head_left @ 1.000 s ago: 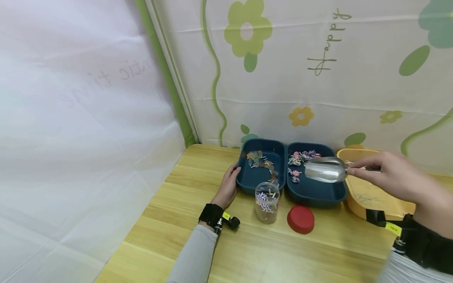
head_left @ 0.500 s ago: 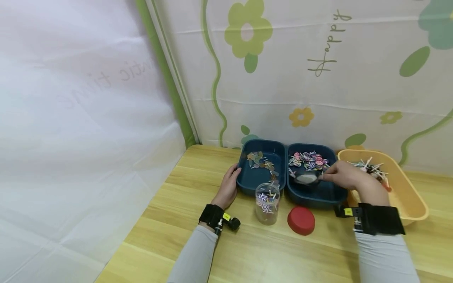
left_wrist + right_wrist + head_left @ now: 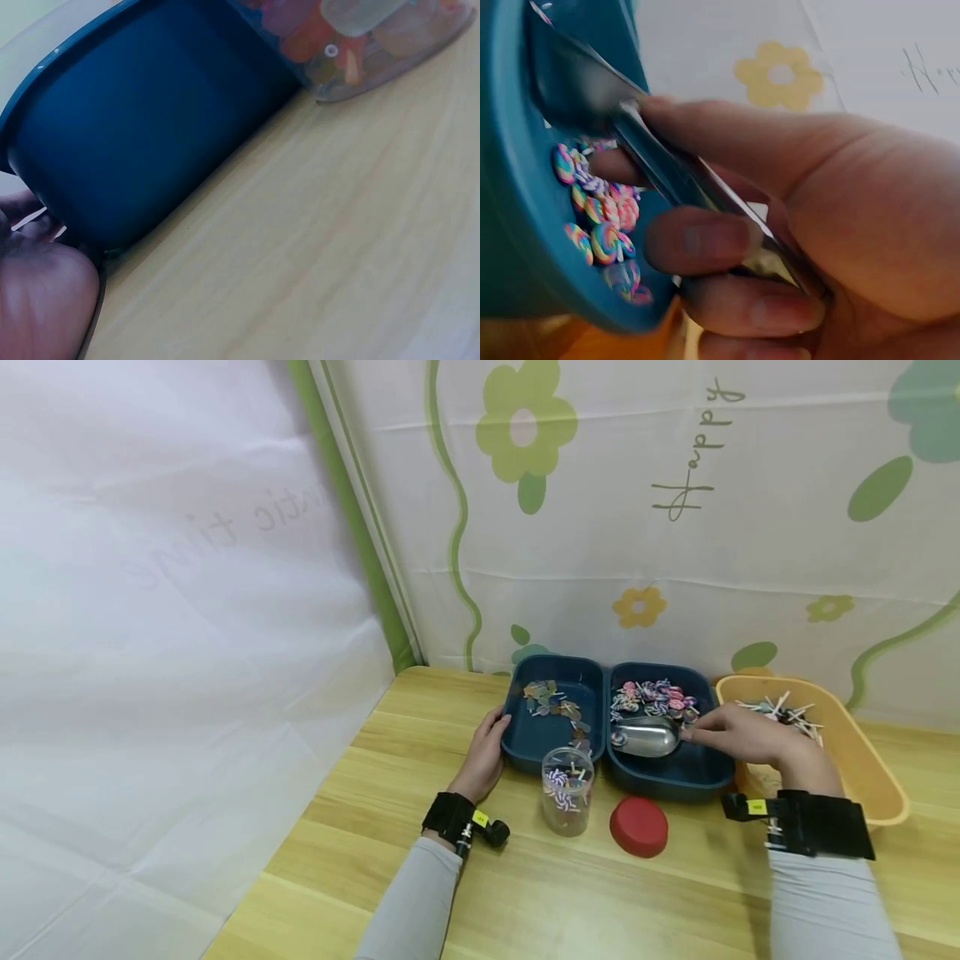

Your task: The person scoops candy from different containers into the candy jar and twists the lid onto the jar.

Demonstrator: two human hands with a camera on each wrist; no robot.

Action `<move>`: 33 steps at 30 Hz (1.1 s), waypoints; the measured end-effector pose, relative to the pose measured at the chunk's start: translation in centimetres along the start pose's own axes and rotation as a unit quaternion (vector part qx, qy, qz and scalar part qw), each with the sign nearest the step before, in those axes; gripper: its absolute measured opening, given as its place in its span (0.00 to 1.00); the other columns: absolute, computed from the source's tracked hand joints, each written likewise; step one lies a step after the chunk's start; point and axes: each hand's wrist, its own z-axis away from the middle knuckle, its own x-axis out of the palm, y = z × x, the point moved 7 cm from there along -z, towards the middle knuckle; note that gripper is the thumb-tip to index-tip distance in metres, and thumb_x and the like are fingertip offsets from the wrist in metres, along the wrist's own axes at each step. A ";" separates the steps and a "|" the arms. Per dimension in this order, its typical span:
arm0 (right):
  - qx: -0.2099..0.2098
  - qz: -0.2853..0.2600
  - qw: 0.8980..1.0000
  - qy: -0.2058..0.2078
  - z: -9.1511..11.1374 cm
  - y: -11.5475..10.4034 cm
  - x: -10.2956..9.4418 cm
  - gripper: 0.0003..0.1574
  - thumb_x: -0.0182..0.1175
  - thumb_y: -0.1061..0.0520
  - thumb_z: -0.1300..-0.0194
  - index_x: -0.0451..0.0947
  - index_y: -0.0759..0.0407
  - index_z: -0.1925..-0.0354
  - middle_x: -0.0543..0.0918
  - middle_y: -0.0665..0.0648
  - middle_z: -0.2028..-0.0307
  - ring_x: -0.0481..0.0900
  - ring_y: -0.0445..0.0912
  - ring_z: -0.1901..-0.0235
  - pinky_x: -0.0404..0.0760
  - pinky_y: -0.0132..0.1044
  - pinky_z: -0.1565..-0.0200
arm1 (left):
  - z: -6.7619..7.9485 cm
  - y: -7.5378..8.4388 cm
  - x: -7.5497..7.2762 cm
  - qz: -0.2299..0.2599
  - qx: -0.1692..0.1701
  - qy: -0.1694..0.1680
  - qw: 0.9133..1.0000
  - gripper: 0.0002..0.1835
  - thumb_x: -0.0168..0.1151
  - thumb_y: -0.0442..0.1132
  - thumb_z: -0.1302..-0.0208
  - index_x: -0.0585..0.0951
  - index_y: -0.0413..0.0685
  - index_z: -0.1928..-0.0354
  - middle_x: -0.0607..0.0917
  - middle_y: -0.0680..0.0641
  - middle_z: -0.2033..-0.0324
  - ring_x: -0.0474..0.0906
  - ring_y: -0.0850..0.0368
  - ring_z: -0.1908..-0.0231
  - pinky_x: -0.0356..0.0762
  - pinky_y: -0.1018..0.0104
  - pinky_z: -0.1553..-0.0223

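Note:
My right hand grips the handle of a metal scoop, fingers wrapped round it in the right wrist view. The scoop lies low inside the right blue tray, beside colourful swirl mini lollipops. One swirl piece shows at the scoop's mouth. My left hand rests along the outer left side of the left blue tray, fingers relaxed against its wall. That tray holds brownish, translucent mini lollipops. A clear plastic cup, partly filled with mini lollipops, stands in front of it.
A red round lid lies on the wooden table, right of the cup. The yellow bin with white-stick lollipops stands at the right, partly behind my right forearm. A printed curtain hangs behind the trays.
My right hand has moved left from over the yellow bin, lowering the scoop into the right blue tray. The scoop has turned so its bowl faces up. My left hand has stayed put.

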 end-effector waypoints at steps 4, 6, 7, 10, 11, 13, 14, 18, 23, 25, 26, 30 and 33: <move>-0.009 -0.027 1.000 0.007 1.1 0.7 -0.3 0.16 0.58 0.53 0.23 0.86 0.53 0.68 0.68 0.46 0.77 0.66 0.37 0.74 0.65 0.34 0.71 | 0.0 0.0 0.1 0.001 0.001 0.000 1.000 0.27 0.44 0.44 0.16 0.60 0.43 0.22 0.59 0.39 0.23 0.55 0.47 0.23 0.55 0.51 0.24; 0.003 -0.043 0.999 0.017 1.6 1.3 -0.6 0.15 0.58 0.51 0.23 0.89 0.53 0.63 0.70 0.47 0.74 0.67 0.38 0.73 0.67 0.34 0.71 | 0.0 0.0 0.1 0.002 0.002 -0.001 1.000 0.28 0.44 0.44 0.16 0.59 0.42 0.22 0.58 0.39 0.23 0.55 0.46 0.23 0.54 0.51 0.24; 0.005 -0.054 0.998 0.022 1.9 1.4 -0.8 0.15 0.58 0.51 0.22 0.89 0.53 0.61 0.71 0.47 0.75 0.67 0.38 0.75 0.67 0.33 0.72 | 0.0 0.0 0.1 0.002 0.002 -0.001 1.000 0.28 0.44 0.44 0.16 0.59 0.42 0.22 0.58 0.38 0.23 0.54 0.46 0.23 0.54 0.51 0.24; -0.012 -0.091 0.995 0.044 2.7 1.4 -1.4 0.15 0.56 0.55 0.21 0.88 0.58 0.52 0.79 0.48 0.70 0.71 0.39 0.73 0.72 0.32 0.71 | -0.1 0.0 0.2 0.000 0.002 -0.004 1.000 0.28 0.43 0.44 0.16 0.58 0.41 0.22 0.58 0.38 0.23 0.54 0.46 0.23 0.54 0.51 0.24; -0.022 -0.101 0.993 0.051 2.9 1.2 -1.6 0.15 0.55 0.57 0.21 0.88 0.60 0.50 0.82 0.46 0.68 0.74 0.37 0.72 0.74 0.31 0.70 | -0.1 0.0 0.2 -0.001 0.002 -0.004 1.000 0.28 0.43 0.44 0.16 0.58 0.41 0.22 0.58 0.39 0.23 0.54 0.46 0.23 0.54 0.51 0.24; -0.036 -0.121 0.990 0.063 3.4 0.8 -2.1 0.15 0.54 0.59 0.21 0.87 0.60 0.48 0.85 0.43 0.64 0.79 0.33 0.67 0.76 0.31 0.68 | 0.0 0.0 0.3 -0.002 0.003 -0.004 1.000 0.28 0.43 0.44 0.16 0.58 0.41 0.22 0.58 0.39 0.23 0.54 0.46 0.23 0.54 0.51 0.24; -0.045 -0.128 0.988 0.070 3.7 0.4 -2.4 0.15 0.53 0.60 0.21 0.86 0.61 0.49 0.83 0.41 0.64 0.78 0.33 0.66 0.76 0.31 0.67 | 0.0 0.0 0.3 -0.003 0.002 -0.004 1.000 0.28 0.43 0.44 0.16 0.58 0.41 0.22 0.58 0.38 0.23 0.54 0.46 0.23 0.54 0.51 0.24; -0.066 -0.149 0.983 0.089 4.4 -1.2 -3.4 0.14 0.51 0.60 0.20 0.83 0.58 0.61 0.69 0.47 0.78 0.70 0.38 0.80 0.70 0.35 0.74 | 0.1 0.0 0.2 -0.003 0.001 0.000 1.000 0.27 0.43 0.44 0.16 0.59 0.42 0.22 0.58 0.39 0.23 0.54 0.46 0.23 0.54 0.51 0.24; -0.095 -0.149 0.978 0.113 5.6 -3.6 -4.7 0.14 0.50 0.64 0.21 0.82 0.57 0.60 0.62 0.54 0.81 0.64 0.47 0.82 0.66 0.37 0.79 | 0.3 -0.1 0.1 -0.004 -0.001 0.003 1.000 0.27 0.43 0.45 0.16 0.60 0.44 0.22 0.59 0.40 0.23 0.54 0.47 0.23 0.54 0.52 0.24; -0.101 -0.146 0.977 0.115 6.1 -4.3 -5.1 0.14 0.50 0.66 0.21 0.83 0.59 0.57 0.67 0.54 0.79 0.67 0.47 0.79 0.67 0.38 0.79 | 0.3 -0.1 0.0 -0.004 -0.001 0.001 1.000 0.27 0.43 0.45 0.16 0.60 0.44 0.22 0.59 0.40 0.23 0.54 0.47 0.23 0.55 0.52 0.24; -0.102 -0.142 0.978 0.113 6.3 -4.6 -5.2 0.15 0.50 0.66 0.21 0.83 0.59 0.56 0.69 0.53 0.77 0.68 0.47 0.78 0.68 0.38 0.78 | 0.3 -0.1 0.0 -0.004 0.001 0.000 1.000 0.27 0.43 0.45 0.16 0.60 0.44 0.22 0.58 0.40 0.22 0.54 0.47 0.23 0.54 0.52 0.24; -0.120 -0.135 0.979 0.093 6.8 -5.8 -5.5 0.17 0.48 0.67 0.21 0.82 0.58 0.61 0.68 0.53 0.77 0.65 0.48 0.81 0.67 0.39 0.80 | 0.2 0.0 0.0 -0.005 0.003 -0.006 1.000 0.27 0.43 0.44 0.16 0.59 0.44 0.21 0.58 0.40 0.22 0.54 0.47 0.23 0.54 0.52 0.24; -0.134 -0.128 0.980 0.076 7.0 -6.8 -5.6 0.18 0.47 0.68 0.21 0.82 0.56 0.62 0.63 0.53 0.79 0.61 0.47 0.83 0.65 0.38 0.81 | 0.1 0.1 0.0 -0.005 0.004 -0.009 1.000 0.28 0.42 0.44 0.16 0.58 0.44 0.21 0.58 0.40 0.22 0.54 0.47 0.23 0.54 0.52 0.24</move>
